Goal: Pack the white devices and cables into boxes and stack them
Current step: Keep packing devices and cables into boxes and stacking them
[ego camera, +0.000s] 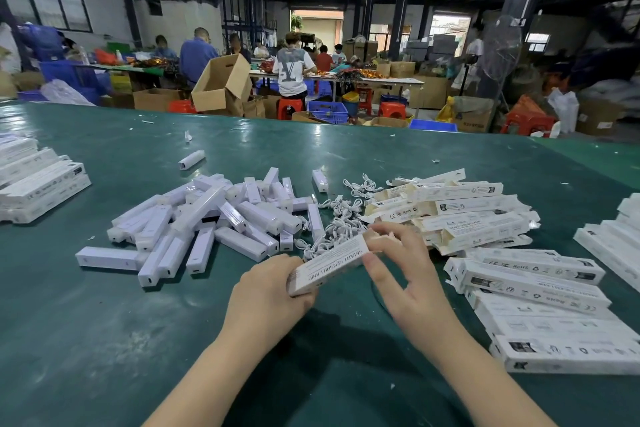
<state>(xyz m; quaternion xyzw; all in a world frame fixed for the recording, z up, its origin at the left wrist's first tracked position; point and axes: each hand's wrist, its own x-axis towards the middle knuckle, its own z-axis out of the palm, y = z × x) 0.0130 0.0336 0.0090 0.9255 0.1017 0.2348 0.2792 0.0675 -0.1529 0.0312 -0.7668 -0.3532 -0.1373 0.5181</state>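
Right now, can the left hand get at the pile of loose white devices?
Probably yes, once freed: the left hand grips the box that both hands hold, and bare green table lies between it and the device pile.

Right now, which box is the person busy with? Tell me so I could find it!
Look at the green table. Near its front edge, between the pile of white devices and the heap of boxes, two hands meet. The box is the only one lifted off the table, gripped by the left hand while the right hand pinches its far end.

"RoHS" and "CE" on flat boxes [530,267]; held box [329,265] lettering perhaps "SMART".
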